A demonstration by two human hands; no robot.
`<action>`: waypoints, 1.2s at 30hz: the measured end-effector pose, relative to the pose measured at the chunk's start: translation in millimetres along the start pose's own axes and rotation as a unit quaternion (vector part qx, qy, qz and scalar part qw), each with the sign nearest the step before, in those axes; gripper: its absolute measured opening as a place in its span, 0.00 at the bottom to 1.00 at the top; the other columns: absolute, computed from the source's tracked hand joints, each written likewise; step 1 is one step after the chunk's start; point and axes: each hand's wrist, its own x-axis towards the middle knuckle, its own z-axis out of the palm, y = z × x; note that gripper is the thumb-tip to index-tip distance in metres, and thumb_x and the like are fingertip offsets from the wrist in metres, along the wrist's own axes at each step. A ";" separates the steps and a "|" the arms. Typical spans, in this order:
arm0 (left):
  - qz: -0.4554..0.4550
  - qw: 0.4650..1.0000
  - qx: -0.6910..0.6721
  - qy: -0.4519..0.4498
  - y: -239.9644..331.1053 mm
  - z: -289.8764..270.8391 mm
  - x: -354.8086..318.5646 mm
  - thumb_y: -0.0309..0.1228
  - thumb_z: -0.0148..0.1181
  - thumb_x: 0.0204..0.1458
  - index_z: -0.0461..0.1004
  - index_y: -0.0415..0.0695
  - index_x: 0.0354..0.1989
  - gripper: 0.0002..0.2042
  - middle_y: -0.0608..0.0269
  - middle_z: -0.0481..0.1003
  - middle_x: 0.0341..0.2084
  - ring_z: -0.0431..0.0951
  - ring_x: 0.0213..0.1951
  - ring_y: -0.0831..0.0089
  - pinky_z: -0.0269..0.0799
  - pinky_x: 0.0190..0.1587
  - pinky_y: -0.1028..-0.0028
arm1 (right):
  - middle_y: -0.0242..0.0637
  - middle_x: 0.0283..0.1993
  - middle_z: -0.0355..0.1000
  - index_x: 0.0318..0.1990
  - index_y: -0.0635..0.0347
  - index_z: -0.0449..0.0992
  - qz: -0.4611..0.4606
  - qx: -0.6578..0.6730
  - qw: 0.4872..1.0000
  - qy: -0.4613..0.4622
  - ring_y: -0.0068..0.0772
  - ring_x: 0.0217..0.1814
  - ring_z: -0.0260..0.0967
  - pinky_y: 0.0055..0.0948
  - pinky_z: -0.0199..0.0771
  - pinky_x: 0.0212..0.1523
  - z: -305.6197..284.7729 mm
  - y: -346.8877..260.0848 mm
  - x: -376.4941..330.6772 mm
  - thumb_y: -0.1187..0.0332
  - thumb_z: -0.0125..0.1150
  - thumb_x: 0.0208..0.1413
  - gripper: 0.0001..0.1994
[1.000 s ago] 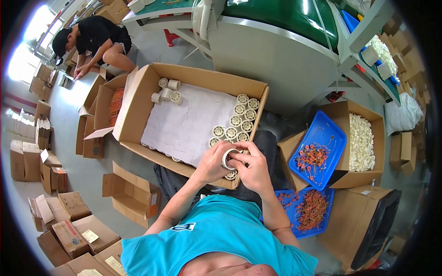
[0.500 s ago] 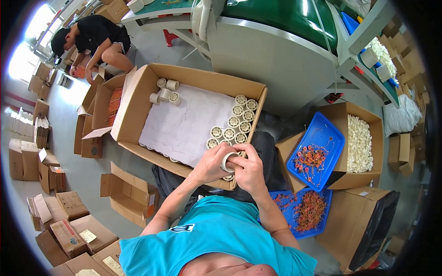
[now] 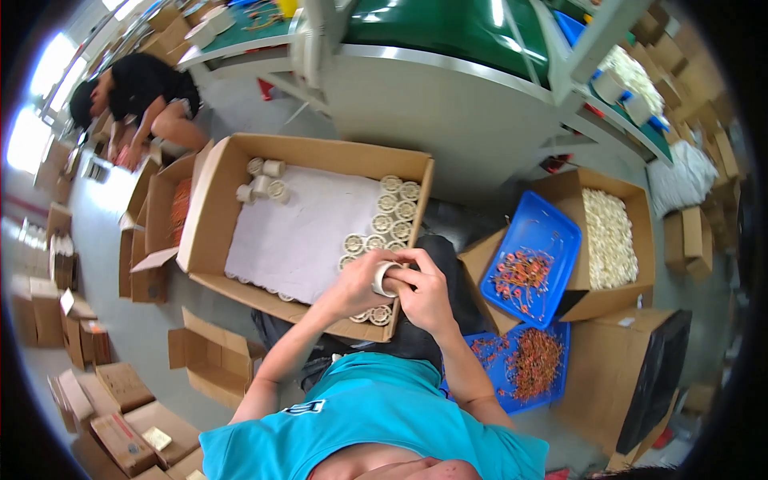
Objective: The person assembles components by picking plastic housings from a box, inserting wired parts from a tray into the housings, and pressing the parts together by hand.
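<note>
Left hand over carton (cylinders inside)

- I get a bright view, windows blown out at upper left.
- Glare whitens the floor there and streaks the green cover.
- Far-left boxes look blurred to me.
- Fisheye bends edges; corners go black.

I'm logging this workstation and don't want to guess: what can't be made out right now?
All in the head view:
Inside of the white ring: partly hidden by the right hand.
Beneath the white sheet in the carton: covered by the sheet.
What the co-worker's hands touch: blurred and small.
Orange wired parts in the upper blue tray: too small to count.
</note>
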 end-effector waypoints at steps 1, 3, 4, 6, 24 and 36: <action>-0.049 0.999 0.008 -0.010 -1.8 -6.2 4.9 0.26 0.77 0.32 0.67 0.41 0.45 0.29 0.52 0.74 0.39 0.77 0.39 0.50 0.74 0.42 0.60 | 0.42 0.46 0.73 0.40 0.64 0.82 0.025 0.050 0.998 0.019 0.39 0.46 0.74 0.31 0.75 0.46 -5.7 0.6 1.4 0.79 0.66 0.46 0.11; -0.046 0.998 0.050 0.012 -7.7 -25.3 25.1 0.28 0.78 0.32 0.68 0.42 0.45 0.30 0.51 0.74 0.42 0.75 0.45 0.51 0.72 0.47 0.59 | 0.41 0.47 0.74 0.45 0.64 0.81 0.056 0.114 0.990 0.068 0.31 0.45 0.74 0.25 0.75 0.42 -19.4 5.5 2.6 0.79 0.66 0.51 0.13; 0.006 0.996 0.081 0.043 -13.6 -37.2 44.8 0.29 0.79 0.32 0.69 0.43 0.46 0.30 0.51 0.73 0.43 0.74 0.48 0.52 0.71 0.50 0.59 | 0.41 0.47 0.74 0.45 0.65 0.81 0.034 0.060 0.991 0.114 0.32 0.45 0.74 0.25 0.75 0.43 -31.7 10.0 3.6 0.79 0.65 0.51 0.12; 0.056 0.981 0.170 0.072 -13.5 -66.2 87.7 0.31 0.79 0.33 0.71 0.44 0.47 0.30 0.53 0.73 0.46 0.72 0.51 0.54 0.68 0.53 0.59 | 0.42 0.47 0.74 0.44 0.65 0.81 0.108 0.042 0.974 0.193 0.33 0.45 0.74 0.25 0.75 0.44 -58.4 29.8 0.8 0.78 0.65 0.52 0.11; 0.073 0.840 0.445 0.302 -146.9 -168.6 427.1 0.52 0.62 0.54 0.71 0.30 0.49 0.31 0.36 0.74 0.41 0.73 0.47 0.43 0.69 0.51 0.55 | 0.54 0.44 0.75 0.39 0.64 0.82 0.320 -0.414 0.842 0.128 0.60 0.48 0.73 0.47 0.74 0.50 -166.2 218.5 -26.5 0.69 0.64 0.51 0.10; 0.104 0.821 0.426 0.367 -104.4 -140.7 403.5 0.34 0.67 0.51 0.63 0.36 0.56 0.28 0.41 0.65 0.51 0.70 0.50 0.45 0.69 0.52 0.56 | 0.51 0.46 0.74 0.36 0.61 0.84 0.314 -0.361 0.854 0.204 0.55 0.50 0.72 0.45 0.71 0.53 -171.3 219.0 -45.7 0.72 0.68 0.47 0.08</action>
